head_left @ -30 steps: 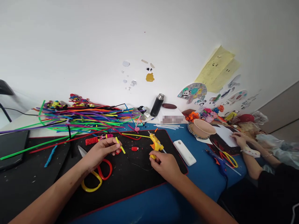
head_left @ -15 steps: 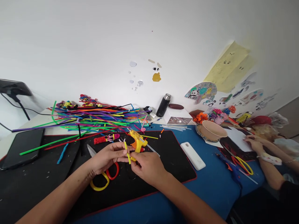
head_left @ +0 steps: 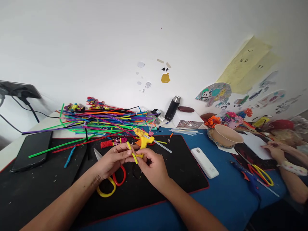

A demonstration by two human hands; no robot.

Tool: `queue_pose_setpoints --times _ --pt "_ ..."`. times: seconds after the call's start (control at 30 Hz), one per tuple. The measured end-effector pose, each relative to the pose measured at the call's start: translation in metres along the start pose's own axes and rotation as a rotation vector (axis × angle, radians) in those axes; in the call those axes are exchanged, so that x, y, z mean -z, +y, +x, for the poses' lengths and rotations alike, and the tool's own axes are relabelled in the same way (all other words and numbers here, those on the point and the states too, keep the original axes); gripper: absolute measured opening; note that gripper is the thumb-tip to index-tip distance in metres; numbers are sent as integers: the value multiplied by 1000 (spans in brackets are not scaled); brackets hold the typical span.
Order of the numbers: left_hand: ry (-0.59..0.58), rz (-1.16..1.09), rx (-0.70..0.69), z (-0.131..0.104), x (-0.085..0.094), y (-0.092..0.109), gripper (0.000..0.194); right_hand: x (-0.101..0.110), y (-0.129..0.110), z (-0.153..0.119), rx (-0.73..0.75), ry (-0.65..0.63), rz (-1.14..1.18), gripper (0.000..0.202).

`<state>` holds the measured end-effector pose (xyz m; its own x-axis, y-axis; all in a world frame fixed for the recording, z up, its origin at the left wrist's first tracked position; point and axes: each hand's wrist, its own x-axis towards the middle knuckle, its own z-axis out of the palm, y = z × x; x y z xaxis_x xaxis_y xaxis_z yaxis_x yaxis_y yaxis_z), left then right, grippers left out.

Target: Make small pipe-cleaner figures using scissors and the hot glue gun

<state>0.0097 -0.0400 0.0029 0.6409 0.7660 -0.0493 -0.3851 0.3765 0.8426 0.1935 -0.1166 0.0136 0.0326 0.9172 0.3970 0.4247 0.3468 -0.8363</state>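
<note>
My left hand (head_left: pixel 117 160) is closed in a pinch on a short piece of yellow pipe cleaner (head_left: pixel 132 153). My right hand (head_left: pixel 154 166) meets it from the other side, its thumb and fingertips pinched at the yellow piece's lower part. Just behind the fingers lies a yellow glue gun (head_left: pixel 144 138) with an orange trigger and a clear glue stick (head_left: pixel 163 146) sticking out of its back; its handle is partly hidden by my hands. Scissors with one red and one yellow handle loop (head_left: pixel 107 187) lie under my left wrist, partly covered.
Many coloured pipe cleaners (head_left: pixel 110 118) are heaped along the wall. A phone (head_left: pixel 32 150), a white power bank (head_left: pixel 204 163), a black flask (head_left: pixel 172 108) and a bowl (head_left: pixel 228 134) stand around the black mat (head_left: pixel 178 173). At right, another person's hands (head_left: pixel 276 150) rest on paper.
My right hand has shifted slightly, with its fingers now closer on the yellow piece, which tilts more. More of the glue gun's glue stick shows. The whole view has shifted a little.
</note>
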Motion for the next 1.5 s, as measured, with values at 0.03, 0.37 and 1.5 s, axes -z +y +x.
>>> queue_pose_setpoints --times 0.03,0.37,1.5 --pt "-6 -2 -4 0 -1 1 23 -2 0 0 -15 6 35 11" --pt "-3 -37 -36 -2 -5 4 20 -9 1 1 -203 -38 373 21" --pt "89 15 -72 0 -8 7 21 -17 18 19 -404 -129 817 49"
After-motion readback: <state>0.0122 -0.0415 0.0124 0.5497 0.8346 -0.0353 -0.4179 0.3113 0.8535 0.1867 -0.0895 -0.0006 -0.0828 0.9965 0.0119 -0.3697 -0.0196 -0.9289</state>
